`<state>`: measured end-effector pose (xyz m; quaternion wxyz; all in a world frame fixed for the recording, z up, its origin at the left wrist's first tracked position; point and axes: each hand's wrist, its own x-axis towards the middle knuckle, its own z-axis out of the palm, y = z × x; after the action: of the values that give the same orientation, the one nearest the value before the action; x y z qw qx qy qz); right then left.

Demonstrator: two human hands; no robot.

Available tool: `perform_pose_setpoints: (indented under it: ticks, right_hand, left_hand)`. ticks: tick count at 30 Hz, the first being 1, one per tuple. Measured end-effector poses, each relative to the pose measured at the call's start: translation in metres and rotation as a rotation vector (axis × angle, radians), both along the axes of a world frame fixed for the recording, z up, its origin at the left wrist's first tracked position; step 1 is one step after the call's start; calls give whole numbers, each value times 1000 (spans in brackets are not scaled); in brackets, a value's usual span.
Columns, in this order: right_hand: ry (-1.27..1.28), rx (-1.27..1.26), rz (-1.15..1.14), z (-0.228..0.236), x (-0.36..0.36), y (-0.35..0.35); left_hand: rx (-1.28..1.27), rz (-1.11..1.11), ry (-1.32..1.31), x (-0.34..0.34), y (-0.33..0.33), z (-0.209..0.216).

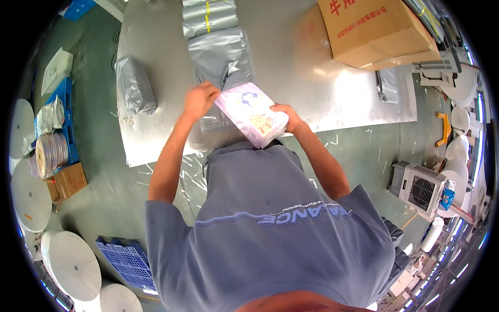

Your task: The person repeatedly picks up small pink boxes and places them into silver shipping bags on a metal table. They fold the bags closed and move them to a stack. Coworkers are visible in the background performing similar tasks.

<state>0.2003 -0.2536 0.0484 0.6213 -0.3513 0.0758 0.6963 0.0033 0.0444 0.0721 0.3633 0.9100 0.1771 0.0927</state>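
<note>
My right hand (pixel 289 117) grips the right side of a pink and white package (pixel 254 114) with cartoon figures on it. The package is tilted over the near edge of the metal table, close to my body. My left hand (pixel 200 101) is closed, its fingertips pinching the edge of a grey plastic mailing bag (pixel 221 54) beside the package's upper left corner. That corner meets the crumpled mouth of the bag; how far it goes in is hard to see. The bag lies on a stack of flat grey bags.
The metal table (pixel 161 31) also bears a filled grey bag (pixel 134 86) at the left, a row of grey bags (pixel 210 15) with a yellow strap farther back, and a big cardboard box (pixel 382 47) at the right. An air cooler (pixel 419 189) and a blue pallet (pixel 125 262) stand on the floor.
</note>
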Motion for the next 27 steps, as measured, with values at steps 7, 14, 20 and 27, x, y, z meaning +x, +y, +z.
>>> perform_pose_setpoints:
  ticks: [7,14,20,27]
  right_hand:
    - [-1546,272,-53,-56,-12,-47]
    - [-1234,-402,34,-32,-38,15]
    - [-1807,-520,320,-56,-23,78]
    - [-1857,565,605,-134,3,18]
  left_hand:
    - [-621,78,179,4,-12,-121]
    - [221,104,263,-26,-66,-94]
    - [133,70,202,-30,-41,-94]
    - [-210,-9,282,-53,-31,-109]
